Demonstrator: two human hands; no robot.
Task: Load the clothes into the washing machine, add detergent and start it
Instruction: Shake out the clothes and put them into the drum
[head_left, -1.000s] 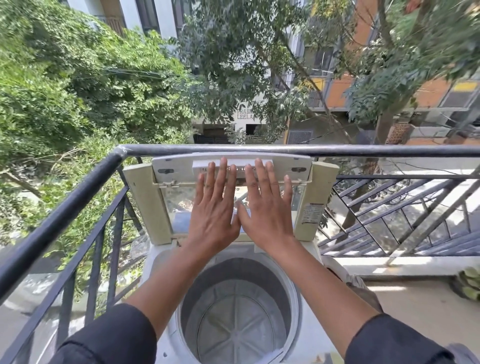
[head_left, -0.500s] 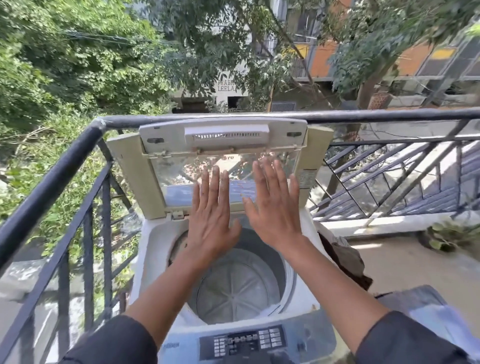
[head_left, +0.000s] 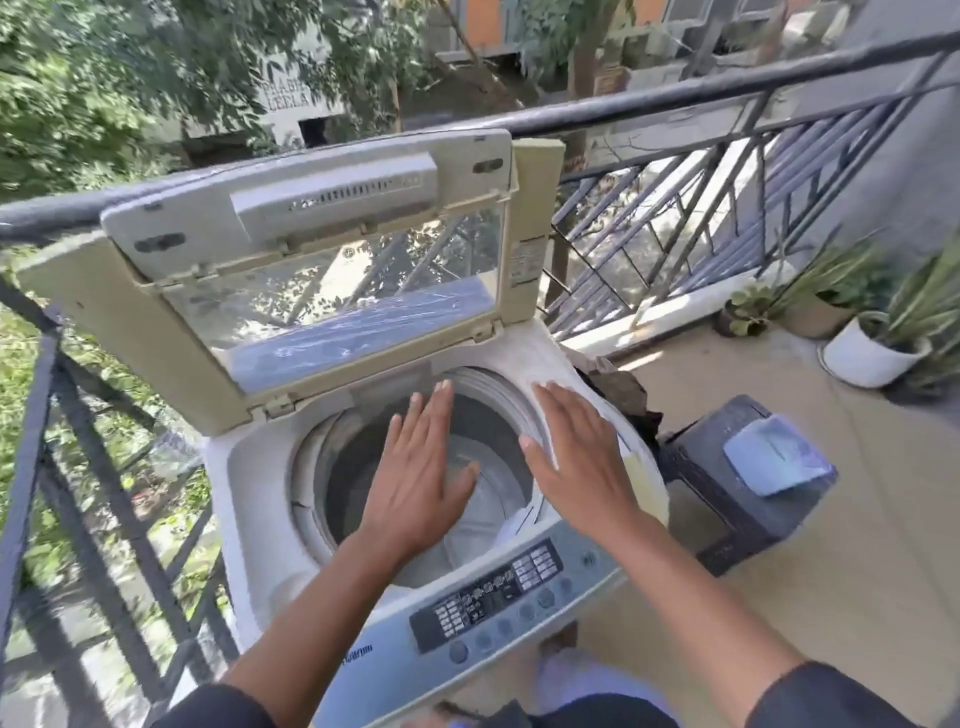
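Flat, both hands empty

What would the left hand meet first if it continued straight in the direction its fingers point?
Probably the folded-up lid of the washing machine, near its lower glass edge. The left hand points there over the open drum; depth is unclear.

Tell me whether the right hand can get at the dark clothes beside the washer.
Probably yes: the right hand is open over the washer's right edge, and the dark clothes lie just beyond, uncovered.
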